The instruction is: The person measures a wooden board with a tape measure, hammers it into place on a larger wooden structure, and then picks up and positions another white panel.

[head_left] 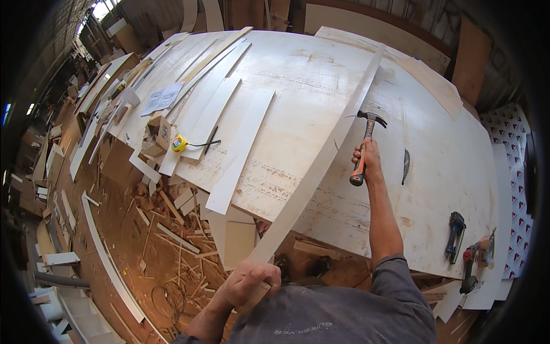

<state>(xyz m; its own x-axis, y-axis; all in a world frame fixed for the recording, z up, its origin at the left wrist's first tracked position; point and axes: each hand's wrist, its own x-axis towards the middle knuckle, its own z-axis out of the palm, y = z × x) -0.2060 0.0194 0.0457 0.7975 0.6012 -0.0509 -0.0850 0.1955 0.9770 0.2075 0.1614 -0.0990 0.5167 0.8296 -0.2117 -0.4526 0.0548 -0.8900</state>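
head view: hammer (369, 129) beside a long white strip (318, 172) that overhangs the bench (447, 149)

just short of three o'clock from the middle, the right hand (372, 156) has its fingers wrapped round the hammer's handle, pressed together. the hammer's head is up towards twelve from there, at or over the strip's right edge; whether they touch, i cannot tell. the strip runs across the bench from one o'clock to between six and seven, where the left hand (251, 282) curls in a fist around its near end, fingertips hidden.

that overhang looks the weak point: with the hand its only visible support there, a knock further up could make the strip hop, twist or slide. a glancing blow might chip its edge. the dark toothed blade (406, 166), between three and four o'clock from the right hand, could nick the wrist on a wide swing. offcuts (179, 215) at eight o'clock could trip a leftward step.
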